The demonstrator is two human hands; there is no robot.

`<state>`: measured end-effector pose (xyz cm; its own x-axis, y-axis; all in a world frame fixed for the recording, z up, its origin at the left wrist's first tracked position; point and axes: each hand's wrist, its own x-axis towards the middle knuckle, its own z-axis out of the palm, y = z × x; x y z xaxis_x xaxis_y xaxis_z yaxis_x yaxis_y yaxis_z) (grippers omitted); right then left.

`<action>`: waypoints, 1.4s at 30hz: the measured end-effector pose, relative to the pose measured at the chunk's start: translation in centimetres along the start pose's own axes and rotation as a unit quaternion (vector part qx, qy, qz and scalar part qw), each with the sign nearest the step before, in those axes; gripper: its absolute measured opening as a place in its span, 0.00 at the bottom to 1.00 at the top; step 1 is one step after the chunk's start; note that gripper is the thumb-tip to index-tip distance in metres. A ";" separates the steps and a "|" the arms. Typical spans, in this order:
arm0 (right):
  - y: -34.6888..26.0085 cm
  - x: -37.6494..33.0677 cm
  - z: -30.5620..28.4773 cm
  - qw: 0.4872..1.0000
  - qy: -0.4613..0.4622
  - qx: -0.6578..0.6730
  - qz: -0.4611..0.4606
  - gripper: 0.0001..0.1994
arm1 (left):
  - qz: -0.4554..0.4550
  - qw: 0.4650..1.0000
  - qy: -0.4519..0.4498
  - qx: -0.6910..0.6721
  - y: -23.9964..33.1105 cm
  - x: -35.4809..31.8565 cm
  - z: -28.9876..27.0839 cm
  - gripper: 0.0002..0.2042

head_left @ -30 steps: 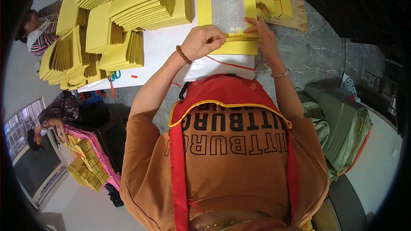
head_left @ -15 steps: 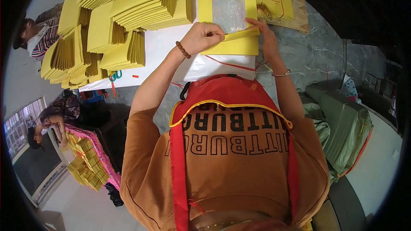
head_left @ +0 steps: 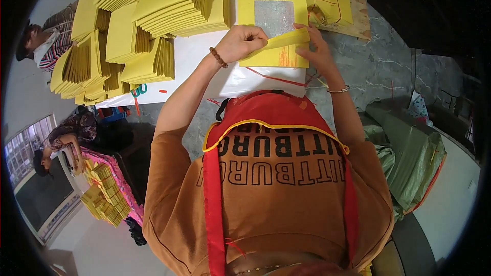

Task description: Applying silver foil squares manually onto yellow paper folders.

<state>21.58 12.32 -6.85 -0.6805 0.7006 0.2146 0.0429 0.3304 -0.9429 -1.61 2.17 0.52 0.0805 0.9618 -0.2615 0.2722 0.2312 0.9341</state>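
Note:
A yellow paper sheet with a shiny silver rectangle lies before me on the white-covered table. Its near part is raised in a narrow folded strip slanting across it. My left hand, wearing a brown bead bracelet, is closed and pinches the strip's left end. At the right end, my right hand holds the strip between its fingers above and its thumb below. Orange-red streaks show on the yellow surface under the strip.
Tall stacks of folded yellow paper fill the table's left side. Tied yellow bundles sit at the far right. Green-handled scissors lie by the left edge. Green wrapped bales stand right; two other people are at left.
The folded strip has tilted up at its right end, uncovering the orange-red streaks. My right thumb has come into sight below it. My left hand keeps its pinch.

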 end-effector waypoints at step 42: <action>-4.9 1.0 1.4 0.981 0.078 0.001 0.175 0.19 | -0.050 0.924 0.303 0.228 -1.8 0.0 0.4 0.17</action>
<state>19.71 10.53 -2.36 -0.5032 0.8598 -0.0866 0.2535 0.0511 -0.9660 -1.72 1.74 -1.24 -0.4813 0.8761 -0.0272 0.6367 0.3707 0.6762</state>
